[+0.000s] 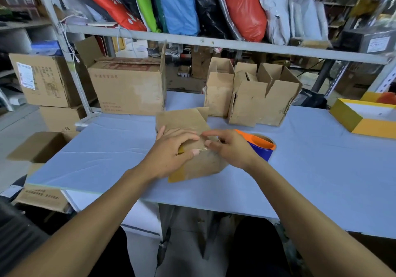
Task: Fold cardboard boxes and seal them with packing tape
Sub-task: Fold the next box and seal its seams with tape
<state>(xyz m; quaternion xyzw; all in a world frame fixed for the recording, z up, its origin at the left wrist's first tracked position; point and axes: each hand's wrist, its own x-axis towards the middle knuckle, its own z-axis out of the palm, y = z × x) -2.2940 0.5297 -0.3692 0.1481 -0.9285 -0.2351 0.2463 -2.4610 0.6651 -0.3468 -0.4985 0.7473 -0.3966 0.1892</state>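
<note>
Left fingers [194, 152]: my left hand [171, 148] lies spread on the small box [192, 124], thumb pressing its tape seam.
Right fingers [209, 142]: my right hand [229, 148] pinches the tape at that seam.
Small box: mid surface [321, 169], flaps closed.
Tape dispenser [260, 146]: just right, behind my right hand.
Open boxes [252, 96]: rear of the surface, contents unseen.

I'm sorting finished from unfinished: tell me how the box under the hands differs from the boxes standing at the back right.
The box under the hands has its upper face closed with glossy tape on it; the back boxes stand with flaps open. The left hand and right hand rest on the near box; the back boxes are untouched. All are brown cardboard.
</note>
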